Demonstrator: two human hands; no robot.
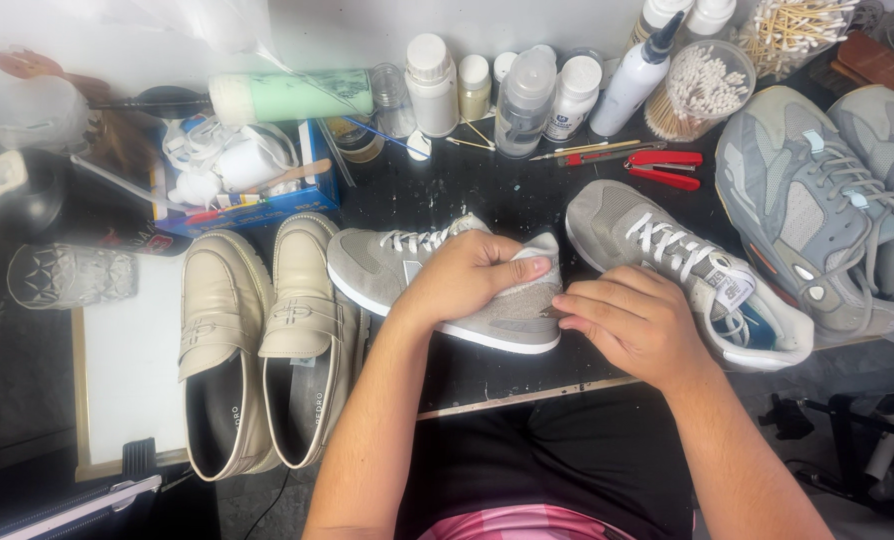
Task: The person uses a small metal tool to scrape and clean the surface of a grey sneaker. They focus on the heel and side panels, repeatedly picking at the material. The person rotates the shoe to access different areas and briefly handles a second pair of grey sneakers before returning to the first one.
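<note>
At the far left of the frame a cut-glass tumbler (70,276) lies on the dark table (487,365), and next to it a pair of cream loafers (267,340) stands with the toes pointing up. In the middle, the left hand (464,277) is closed over the heel part of a grey suede sneaker (387,265), and its fingers press a small white cloth (539,252) against the shoe. The sneaker lies on its side, near the table's front edge. The right hand (635,322) rests just beside the heel, fingers curled and touching the sole; it grips nothing that I can see. To the right is the second grey sneaker (667,262), then a larger grey pair (827,200). In the upper part stand white bottles (527,95) and a cup of cotton swabs (702,88). A risk, in my judgement: a hard push may slide the shoe over the edge, or a too-wet cloth may stain the suede.
</note>
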